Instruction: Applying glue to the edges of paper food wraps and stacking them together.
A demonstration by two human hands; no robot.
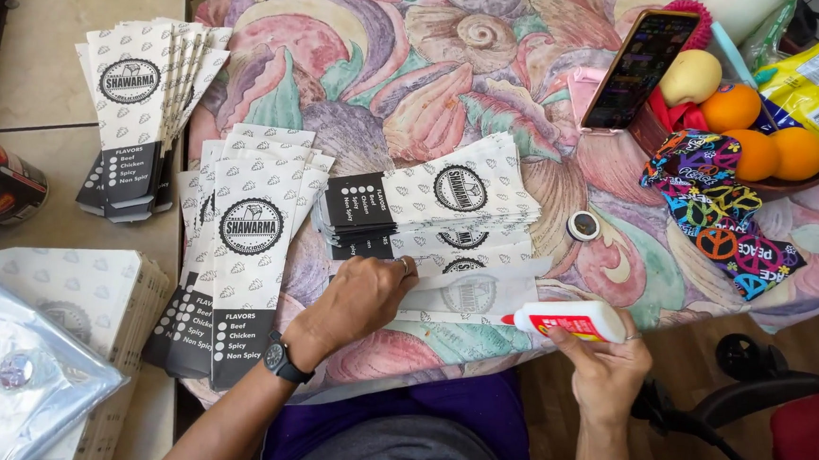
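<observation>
The left hand [360, 298] presses flat on a thin, floppy paper sleeve [470, 295]; the right hand [607, 360] grips a light, rigid glue bottle [575, 320] around its middle.

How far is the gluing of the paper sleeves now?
Done, it seems: fanned sleeves and another stack. In hand: left hand presses a flat sheet; right hand holds the glue bottle. Left: the pile and flat sheets.
</observation>
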